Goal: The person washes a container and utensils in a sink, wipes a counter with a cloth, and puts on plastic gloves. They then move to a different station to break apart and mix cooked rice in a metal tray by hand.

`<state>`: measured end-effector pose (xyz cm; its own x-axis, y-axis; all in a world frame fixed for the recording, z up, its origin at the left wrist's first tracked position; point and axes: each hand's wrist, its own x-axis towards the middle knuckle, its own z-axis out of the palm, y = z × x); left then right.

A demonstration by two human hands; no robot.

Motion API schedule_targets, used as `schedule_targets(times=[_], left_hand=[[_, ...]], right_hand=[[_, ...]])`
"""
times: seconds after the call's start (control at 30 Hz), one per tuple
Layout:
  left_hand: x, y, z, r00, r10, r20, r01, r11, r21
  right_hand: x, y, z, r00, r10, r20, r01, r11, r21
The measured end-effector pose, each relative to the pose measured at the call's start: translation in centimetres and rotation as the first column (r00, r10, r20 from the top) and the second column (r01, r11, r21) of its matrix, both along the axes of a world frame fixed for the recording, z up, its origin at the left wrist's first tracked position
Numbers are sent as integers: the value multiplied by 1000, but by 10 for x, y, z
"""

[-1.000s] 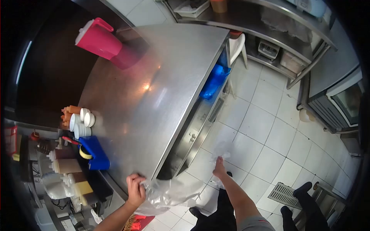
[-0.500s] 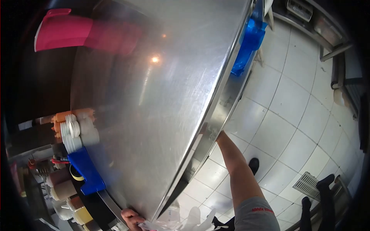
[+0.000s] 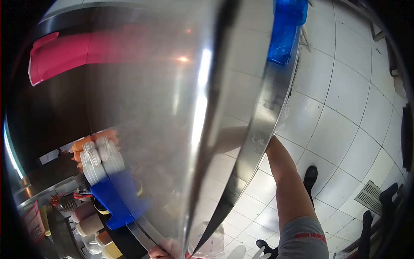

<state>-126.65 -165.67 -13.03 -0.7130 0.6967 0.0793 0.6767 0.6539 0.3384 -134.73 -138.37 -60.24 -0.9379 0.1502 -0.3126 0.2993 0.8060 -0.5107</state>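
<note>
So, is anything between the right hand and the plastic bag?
Yes: the steel table's front edge hides the right hand, whose forearm runs under it. The plastic bag hangs at the near corner by the left hand.

grey short sleeve [image 3: 302, 235] with red lettering, too blurred to read; black shoe [image 3: 309, 176], probably dark trousers.

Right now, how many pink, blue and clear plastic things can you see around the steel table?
Pink: 1, the pitcher.
Blue: 2, the bin on the table and the blue bag below its edge.
Clear: 1, the clear bag.
Total: 4.
</note>
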Motion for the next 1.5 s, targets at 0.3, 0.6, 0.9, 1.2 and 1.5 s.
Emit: schedule_targets(times=[0.3, 0.6, 0.9, 1.2, 1.5], left_hand=[[-1, 9, 0, 1000, -14, -20, 14, 1000, -17], [0, 13, 6, 999, -24, -43, 23, 1000, -21], [5, 5, 7, 998, -19, -52, 19, 1000, -5], [20, 7, 12, 999, -10, 36, 9, 1000, 17], [23, 33, 20, 997, 19, 78, -28, 992, 122]], right_hand=[[0, 1, -5, 999, 32, -24, -31, 999, 41], [-1, 7, -2, 997, 68, -38, -65, 995, 70], [16, 9, 1, 995, 83, -56, -77, 991, 109], [146, -11, 70, 910, -290, -295, 254, 955, -155], [392, -50, 40, 950, -9, -311, -103, 935, -340]])
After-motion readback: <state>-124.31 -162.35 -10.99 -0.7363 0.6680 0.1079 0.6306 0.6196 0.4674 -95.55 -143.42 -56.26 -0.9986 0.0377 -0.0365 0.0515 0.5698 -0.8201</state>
